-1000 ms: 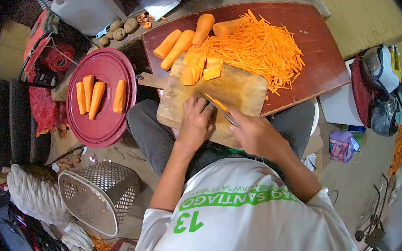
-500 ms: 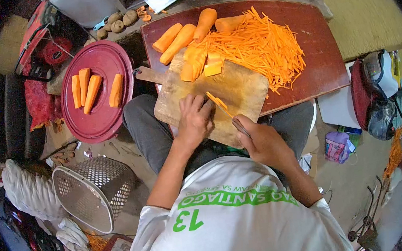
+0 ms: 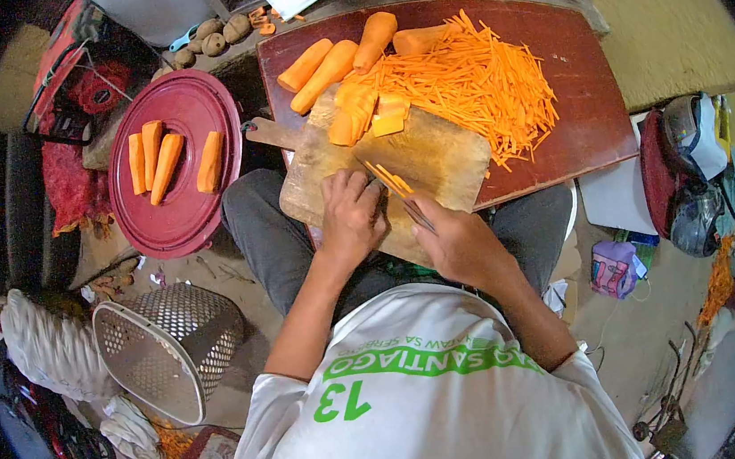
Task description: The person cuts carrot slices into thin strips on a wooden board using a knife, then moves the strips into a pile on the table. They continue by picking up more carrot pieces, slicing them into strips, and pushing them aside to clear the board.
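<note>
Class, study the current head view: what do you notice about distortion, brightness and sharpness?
Head view: black, rounded corners; the table's far edge bows, probably from the lens; the white shirt looks bright, the trousers dark; the knife's thin blade is hard to trace.

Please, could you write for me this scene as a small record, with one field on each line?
left hand: on cutting board, fingers bent; anything under them hidden
right hand: holds knife
beside blade: cut carrot sticks
board's far side: carrot slices
red tabletop: peeled carrots, pile of carrot strips
round red lid: four carrots
</note>
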`<action>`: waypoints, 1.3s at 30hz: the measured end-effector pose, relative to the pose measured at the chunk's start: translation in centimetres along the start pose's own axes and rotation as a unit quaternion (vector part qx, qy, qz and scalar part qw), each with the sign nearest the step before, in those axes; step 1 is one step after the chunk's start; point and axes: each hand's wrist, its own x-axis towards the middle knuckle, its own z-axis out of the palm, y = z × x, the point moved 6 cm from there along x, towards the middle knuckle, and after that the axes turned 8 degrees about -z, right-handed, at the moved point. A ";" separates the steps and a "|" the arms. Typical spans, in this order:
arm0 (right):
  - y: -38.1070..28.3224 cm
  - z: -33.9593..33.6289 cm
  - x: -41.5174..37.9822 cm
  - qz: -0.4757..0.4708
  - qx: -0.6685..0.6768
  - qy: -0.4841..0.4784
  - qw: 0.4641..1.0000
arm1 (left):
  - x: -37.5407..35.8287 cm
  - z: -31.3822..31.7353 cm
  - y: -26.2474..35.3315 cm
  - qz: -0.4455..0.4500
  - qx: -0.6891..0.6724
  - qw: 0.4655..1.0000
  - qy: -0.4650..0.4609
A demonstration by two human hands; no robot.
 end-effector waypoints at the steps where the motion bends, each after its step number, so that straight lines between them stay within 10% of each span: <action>1: 0.2 0.2 0.2 -0.024 -0.009 0.012 1.000 | 0.0 -0.3 0.1 0.002 0.005 1.000 0.002; 39: -0.9 -0.6 -0.7 -0.001 0.034 0.000 0.999 | 0.0 -0.1 0.0 0.002 0.016 1.000 -0.004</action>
